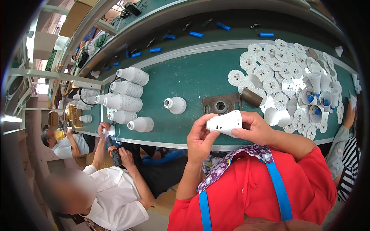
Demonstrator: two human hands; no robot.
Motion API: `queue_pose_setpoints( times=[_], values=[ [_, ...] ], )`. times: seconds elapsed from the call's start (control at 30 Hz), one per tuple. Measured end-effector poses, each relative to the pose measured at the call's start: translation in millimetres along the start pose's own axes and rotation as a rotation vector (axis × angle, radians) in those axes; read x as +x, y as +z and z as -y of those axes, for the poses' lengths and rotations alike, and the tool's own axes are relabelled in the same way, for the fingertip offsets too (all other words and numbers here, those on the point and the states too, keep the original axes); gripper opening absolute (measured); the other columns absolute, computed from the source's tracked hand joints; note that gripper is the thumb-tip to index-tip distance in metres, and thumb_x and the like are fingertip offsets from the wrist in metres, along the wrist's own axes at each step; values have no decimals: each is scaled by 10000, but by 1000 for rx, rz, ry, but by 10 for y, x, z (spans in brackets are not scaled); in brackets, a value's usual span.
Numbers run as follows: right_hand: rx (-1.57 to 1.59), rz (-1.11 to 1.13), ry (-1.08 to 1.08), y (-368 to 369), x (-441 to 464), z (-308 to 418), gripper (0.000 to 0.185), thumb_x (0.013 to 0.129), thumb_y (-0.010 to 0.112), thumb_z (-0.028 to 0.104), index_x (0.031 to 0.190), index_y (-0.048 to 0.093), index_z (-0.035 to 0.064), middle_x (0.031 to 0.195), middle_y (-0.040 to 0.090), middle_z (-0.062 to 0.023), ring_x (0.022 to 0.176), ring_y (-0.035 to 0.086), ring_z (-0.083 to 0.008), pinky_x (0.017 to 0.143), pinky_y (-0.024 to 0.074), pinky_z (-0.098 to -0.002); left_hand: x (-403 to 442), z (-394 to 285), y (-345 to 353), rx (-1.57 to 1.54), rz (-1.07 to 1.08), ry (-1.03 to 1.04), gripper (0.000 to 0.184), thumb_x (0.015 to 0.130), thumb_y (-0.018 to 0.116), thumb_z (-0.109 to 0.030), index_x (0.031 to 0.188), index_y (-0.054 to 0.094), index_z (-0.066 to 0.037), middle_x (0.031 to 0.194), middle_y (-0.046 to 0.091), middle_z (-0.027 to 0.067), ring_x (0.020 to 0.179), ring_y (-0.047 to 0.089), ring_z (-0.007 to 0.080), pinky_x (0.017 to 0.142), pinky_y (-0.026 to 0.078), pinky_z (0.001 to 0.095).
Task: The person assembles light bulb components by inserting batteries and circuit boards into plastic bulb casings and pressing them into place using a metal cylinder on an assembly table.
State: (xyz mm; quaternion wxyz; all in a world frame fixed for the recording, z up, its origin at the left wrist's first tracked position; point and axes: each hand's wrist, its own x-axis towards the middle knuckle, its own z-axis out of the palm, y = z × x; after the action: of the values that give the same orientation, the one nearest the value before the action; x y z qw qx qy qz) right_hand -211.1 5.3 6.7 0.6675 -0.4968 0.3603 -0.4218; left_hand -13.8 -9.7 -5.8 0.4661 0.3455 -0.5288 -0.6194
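Between my two hands is a white cone-shaped bulb housing (227, 122), tilted on its side with small dark slots near its narrow end. My left hand (201, 134) pinches the narrow end with thumb and fingers. My right hand (255, 127) grips the wide end. Just beyond the housing lies a dark metal fixture (208, 106) with a round socket, and a brown cylinder (251, 97) rests against its right side. Another white bulb housing (177, 105) sits on the green table to the left, its narrow opening facing left.
A heap of round white boards (281, 65) covers the right side. Several cones there hold blue parts (317, 111). Nested housings (123, 103) lie left. Blue cylinders (196, 34) line the dark strip behind. A co-worker in white (119, 184) holds a power drill (113, 151).
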Motion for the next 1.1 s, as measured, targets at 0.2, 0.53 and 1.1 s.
queue_pose_setpoints(
  times=[0.2,0.53,1.1],
  values=[
    [185,45,55,-83,-48,-169,308,862,534,155,1134,566,14,943,597,-35,824,535,-100,709,450,-263,-25,18,13,2,-14,-21,430,809,602,5,1211,450,27,1145,566,140,1028,547,175,897,425,301],
    [34,28,166,-95,-87,-128,337,878,441,129,1189,547,52,888,585,-11,717,499,-74,638,428,-229,-44,100,16,-74,-24,-91,446,796,582,38,1220,443,23,1144,564,146,1046,535,181,921,407,316],
    [-206,79,-121,-68,-88,-24,342,825,406,52,1118,580,16,1088,557,-129,968,542,-210,832,431,-313,-73,0,-9,-59,42,-43,422,798,588,66,1193,457,-2,1169,536,120,1060,521,172,905,421,294]
  ],
)
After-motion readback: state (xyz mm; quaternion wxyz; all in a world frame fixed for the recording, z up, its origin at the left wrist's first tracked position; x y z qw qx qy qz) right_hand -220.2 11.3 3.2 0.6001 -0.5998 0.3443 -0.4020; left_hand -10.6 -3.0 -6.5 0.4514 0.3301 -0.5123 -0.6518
